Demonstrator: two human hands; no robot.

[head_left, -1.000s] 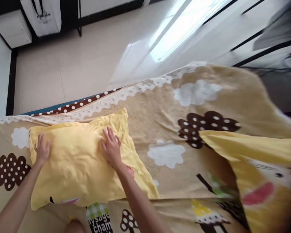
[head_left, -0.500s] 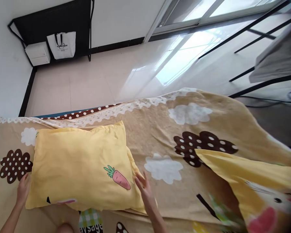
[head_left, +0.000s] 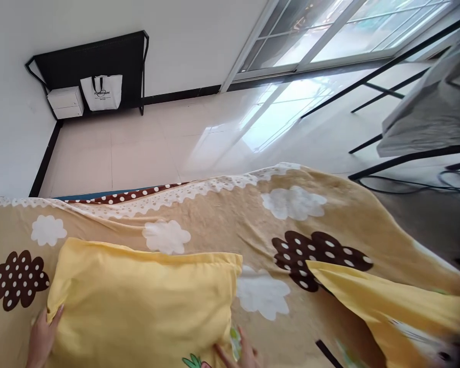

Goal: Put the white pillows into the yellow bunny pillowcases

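A yellow pillow (head_left: 145, 301) with a carrot print lies at the near left of a tan bedspread (head_left: 222, 220) patterned with white and brown clouds. My left hand (head_left: 42, 340) grips the pillow's left end, fingers curled round its edge. My right hand (head_left: 241, 355) is at the pillow's lower right corner near the frame's bottom, with only its fingers showing, pressed against the fabric. A second yellow pillow (head_left: 391, 312) lies at the right, partly cut off and blurred.
Beyond the bed is a pale tiled floor (head_left: 145, 148). A black rack (head_left: 95, 64) against the far wall holds a white tote bag (head_left: 101, 92) and a white box (head_left: 65, 102). A black metal frame with grey cloth (head_left: 429, 117) stands at the right, by glass doors.
The pillow has been drawn toward me and now sits lower in view. Both hands went from lying flat on top to holding its two ends. The view has tilted up.
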